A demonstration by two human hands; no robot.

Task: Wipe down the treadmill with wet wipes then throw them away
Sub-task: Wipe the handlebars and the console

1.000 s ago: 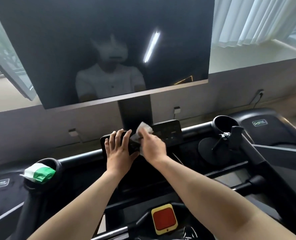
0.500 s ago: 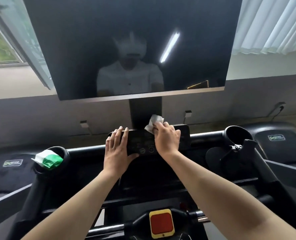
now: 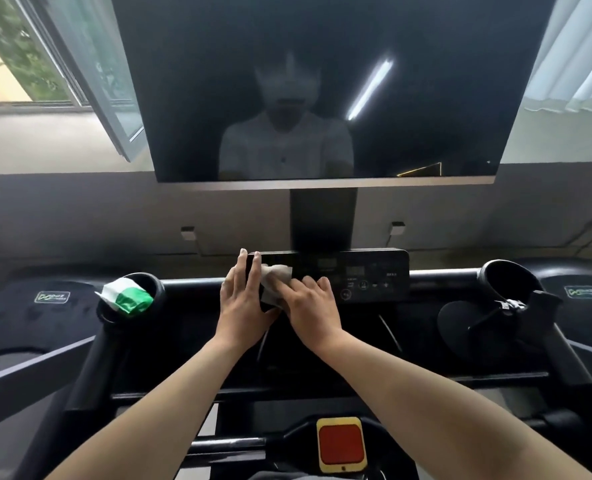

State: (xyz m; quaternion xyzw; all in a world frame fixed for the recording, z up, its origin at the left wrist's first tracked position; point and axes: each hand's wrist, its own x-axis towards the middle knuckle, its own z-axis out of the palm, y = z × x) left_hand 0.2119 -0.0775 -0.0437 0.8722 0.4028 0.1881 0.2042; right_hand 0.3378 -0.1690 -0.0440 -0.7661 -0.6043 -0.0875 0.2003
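1. Wet wipe (image 3: 276, 278) is lying crumpled on the left part of the treadmill's control panel (image 3: 364, 277), between both hands. Its visible part is running from near-left to far-right, with the free corner pointing far-right.
2. Right hand (image 3: 310, 304) is gripping the wipe, fingers bent over its near end and pressing it onto the panel face.
3. Left hand (image 3: 244, 299) is lying flat over the panel's left end. Its fingers are straight and pointing far, fingertips reaching the panel's far edge, holding nothing. It is touching the wipe's left side.
4. Panel's long axis is running left-right. It is showing dim display windows and small button icons, with a short label at right that is too small to read.
5. Wipe pack (image 3: 128, 297), green and white, is sitting in the left cup holder (image 3: 157, 289), tilted, one end sticking out left. No print on it is legible.
6. Right cup holder (image 3: 506, 282) is sitting at the far right of the console bar.
7. Red pad in a yellow frame (image 3: 340, 443) is sitting near, centre.
8. Dark screen (image 3: 322, 81) is standing on a post beyond the panel, reflecting a person and a light strip.
9. Green logos (image 3: 52, 296) are showing on the machines at either side, but the lettering is blurred.
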